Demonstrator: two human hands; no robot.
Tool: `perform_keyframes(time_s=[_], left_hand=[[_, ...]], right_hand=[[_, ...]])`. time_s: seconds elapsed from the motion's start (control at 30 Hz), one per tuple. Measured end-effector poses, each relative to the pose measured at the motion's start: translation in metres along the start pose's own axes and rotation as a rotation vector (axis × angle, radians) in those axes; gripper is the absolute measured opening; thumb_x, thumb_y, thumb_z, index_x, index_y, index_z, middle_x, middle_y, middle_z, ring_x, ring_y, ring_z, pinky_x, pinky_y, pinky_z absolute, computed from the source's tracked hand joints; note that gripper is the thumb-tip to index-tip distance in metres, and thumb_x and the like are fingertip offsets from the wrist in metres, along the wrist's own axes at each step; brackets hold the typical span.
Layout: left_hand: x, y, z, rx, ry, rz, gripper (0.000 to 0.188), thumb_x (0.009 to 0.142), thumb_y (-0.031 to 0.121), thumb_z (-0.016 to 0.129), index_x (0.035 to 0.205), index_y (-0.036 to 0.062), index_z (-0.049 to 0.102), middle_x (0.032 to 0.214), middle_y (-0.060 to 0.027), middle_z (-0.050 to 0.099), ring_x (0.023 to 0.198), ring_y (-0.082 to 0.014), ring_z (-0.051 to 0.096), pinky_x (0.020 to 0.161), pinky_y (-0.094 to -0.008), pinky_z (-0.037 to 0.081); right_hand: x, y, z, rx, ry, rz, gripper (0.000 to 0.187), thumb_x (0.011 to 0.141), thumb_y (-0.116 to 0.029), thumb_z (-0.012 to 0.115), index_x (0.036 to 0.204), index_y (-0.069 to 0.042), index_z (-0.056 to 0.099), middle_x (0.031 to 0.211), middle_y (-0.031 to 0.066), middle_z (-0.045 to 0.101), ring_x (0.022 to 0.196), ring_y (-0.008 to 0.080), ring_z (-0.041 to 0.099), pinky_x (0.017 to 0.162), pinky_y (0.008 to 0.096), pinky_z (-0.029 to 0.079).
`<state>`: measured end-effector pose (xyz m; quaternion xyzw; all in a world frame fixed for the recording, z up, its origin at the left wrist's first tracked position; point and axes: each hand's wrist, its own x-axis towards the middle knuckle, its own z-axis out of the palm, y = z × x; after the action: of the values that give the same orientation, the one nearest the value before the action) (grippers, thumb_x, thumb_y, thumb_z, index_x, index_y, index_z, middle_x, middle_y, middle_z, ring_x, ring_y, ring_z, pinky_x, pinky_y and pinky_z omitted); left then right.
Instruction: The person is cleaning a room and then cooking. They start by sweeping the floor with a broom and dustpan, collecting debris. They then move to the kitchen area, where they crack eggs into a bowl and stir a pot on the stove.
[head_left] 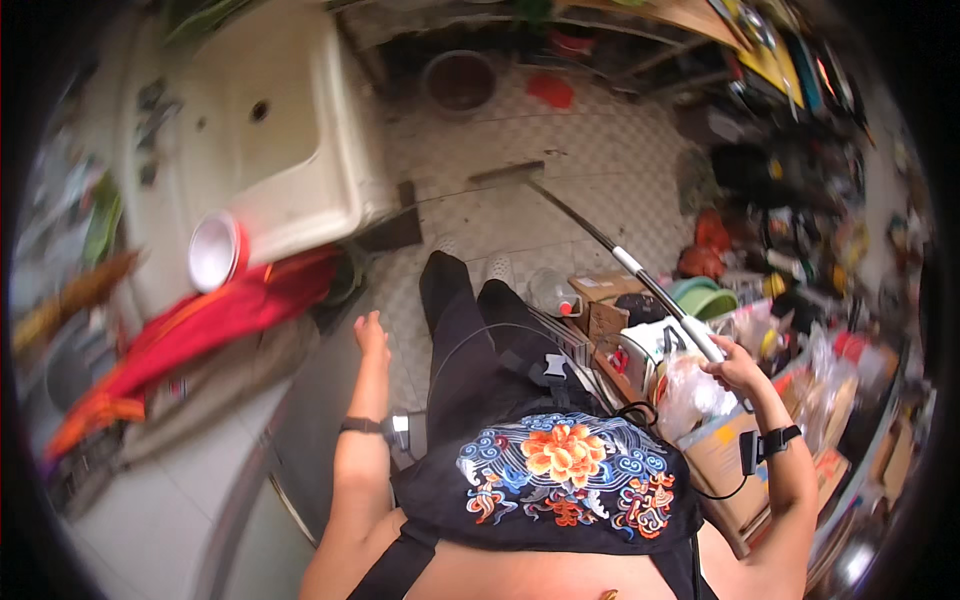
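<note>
My right hand (738,370) is wrapped round the upper end of a long pole at the right. It belongs to a floor squeegee (655,290) with white and dark handle sections. Far ahead, the squeegee's narrow dark bar head (507,172) rests on the tiled floor (480,225). My left hand (371,335) hangs free at the left, holding nothing, its fingers apart. It is nearest to a grey panel (310,400) and the red cloth (215,310). Each of my wrists wears a dark strap with a small device.
A pale sink (345,150) stands at the far left, with a red bowl (240,250), white inside, at its near edge. A round basin (459,80) and red item (550,90) lie on the far floor. Boxes (725,465), bags and green bowls (705,300) crowd the right side.
</note>
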<state>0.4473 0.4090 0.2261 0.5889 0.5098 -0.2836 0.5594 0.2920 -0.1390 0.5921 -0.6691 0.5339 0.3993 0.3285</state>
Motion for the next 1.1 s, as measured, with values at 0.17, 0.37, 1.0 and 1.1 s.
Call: perform_keyframes(time_s=[0.17,0.37,1.0,1.1], left_hand=[[0.127,0.011,0.027,0.253,-0.021,-0.116,0.076,0.074,0.033,0.068,0.136,0.0052,0.033,0.137,-0.0101,0.037,0.123,-0.028,0.037,0.088,-0.0495,0.04],[0.191,0.028,0.037,0.258,-0.172,-0.195,0.079,0.072,0.039,0.07,0.137,0.0096,0.036,0.139,-0.01,0.036,0.125,-0.0264,0.036,0.096,-0.0478,0.034],[0.169,0.017,0.074,0.359,0.202,-0.052,0.09,0.072,0.031,0.074,0.14,0.0066,0.021,0.131,-0.0129,0.043,0.107,-0.0245,0.05,0.081,-0.0361,0.047],[0.208,0.01,0.078,0.358,0.303,0.006,0.072,0.069,0.026,0.077,0.124,-0.0065,0.045,0.12,-0.0164,0.055,0.093,-0.0257,0.059,0.08,-0.0358,0.047]], right_hand=[[-0.001,0.012,0.064,0.43,-0.018,0.201,0.034,0.085,-0.017,0.063,0.118,-0.016,0.053,0.069,-0.0033,0.049,0.054,0.0088,0.048,0.04,0.0235,0.038],[0.098,0.023,0.092,0.871,0.105,0.171,0.019,0.09,-0.016,0.058,0.103,-0.014,0.045,0.066,-0.0012,0.048,0.042,0.0069,0.042,0.033,0.0235,0.038],[0.058,-0.025,0.225,0.957,-0.122,0.366,0.007,0.088,-0.017,0.05,0.089,-0.013,0.044,0.051,-0.0019,0.04,0.035,0.0109,0.038,0.031,0.0258,0.033],[-0.013,-0.021,0.211,1.051,-0.083,0.436,0.018,0.086,-0.013,0.053,0.103,-0.012,0.048,0.054,-0.0019,0.042,0.036,0.0088,0.038,0.03,0.0241,0.032]])
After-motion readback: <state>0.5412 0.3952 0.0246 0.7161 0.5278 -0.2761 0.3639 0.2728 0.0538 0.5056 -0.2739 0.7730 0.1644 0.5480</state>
